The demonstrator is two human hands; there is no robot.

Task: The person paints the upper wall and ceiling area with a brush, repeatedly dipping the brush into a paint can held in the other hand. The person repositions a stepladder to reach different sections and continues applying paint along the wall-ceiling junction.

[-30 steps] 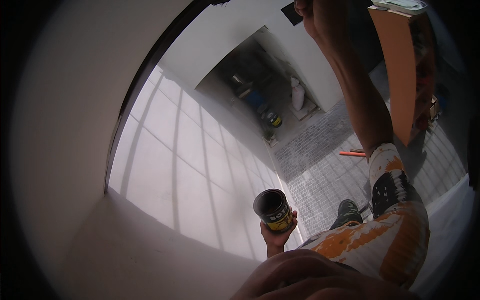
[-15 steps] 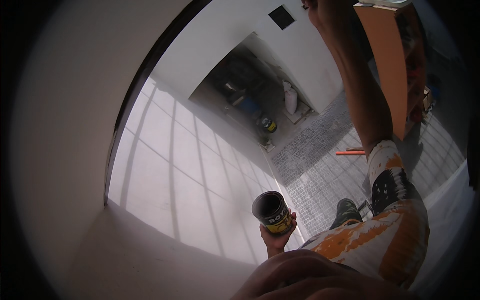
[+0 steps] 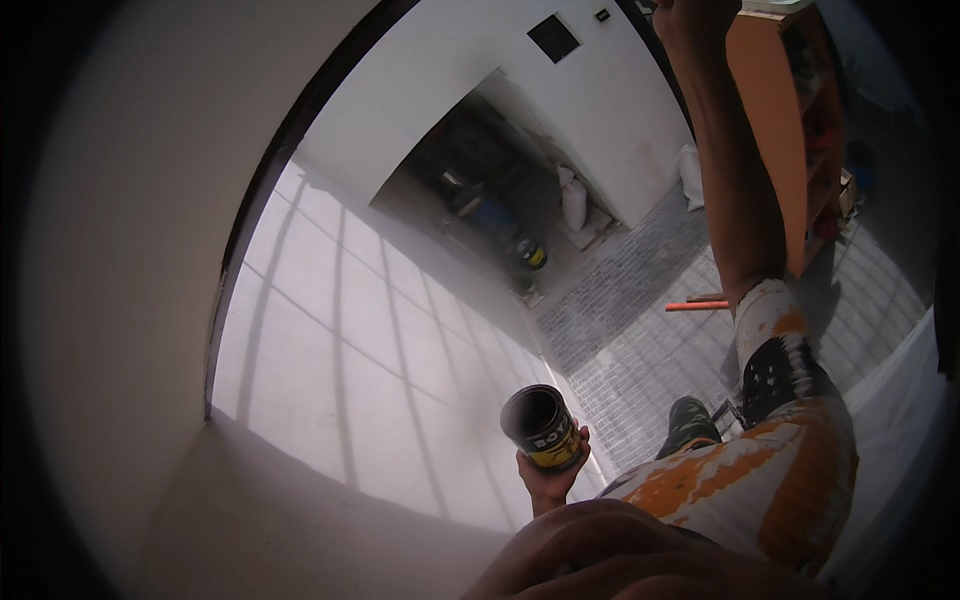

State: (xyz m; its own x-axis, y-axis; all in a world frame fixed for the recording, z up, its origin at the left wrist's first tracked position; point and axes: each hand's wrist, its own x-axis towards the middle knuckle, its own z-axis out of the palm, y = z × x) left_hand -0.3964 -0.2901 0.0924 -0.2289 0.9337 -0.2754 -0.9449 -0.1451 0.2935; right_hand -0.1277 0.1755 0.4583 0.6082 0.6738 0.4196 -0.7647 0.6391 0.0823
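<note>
An open paint can (image 3: 555, 448), black with a yellow band, rests upright but a little tilted in my left hand (image 3: 546, 480), whose fingers wrap round its lower side. The inside of the can looks dark, and what it contains cannot be made out. My right arm stretches up to the top edge, beside a dark upright frame. There my right hand (image 3: 698, 22) is closed and partly cut off; the thing in its fingers is too hidden to name. My clothes (image 3: 700, 485) carry orange and black paint marks.
A pale wall (image 3: 130, 250) with a dark edge strip fills the left. Beyond lie a doorway with a white sack (image 3: 573, 200) and another can (image 3: 531, 254). An orange cabinet (image 3: 765, 130) stands right, near orange rods (image 3: 697, 306) on the tiled floor (image 3: 620, 380).
My raised right hand has shifted to the right along the top edge. The view has turned slightly, showing a second white sack beside the arm. My left hand keeps the can nearly in place.
</note>
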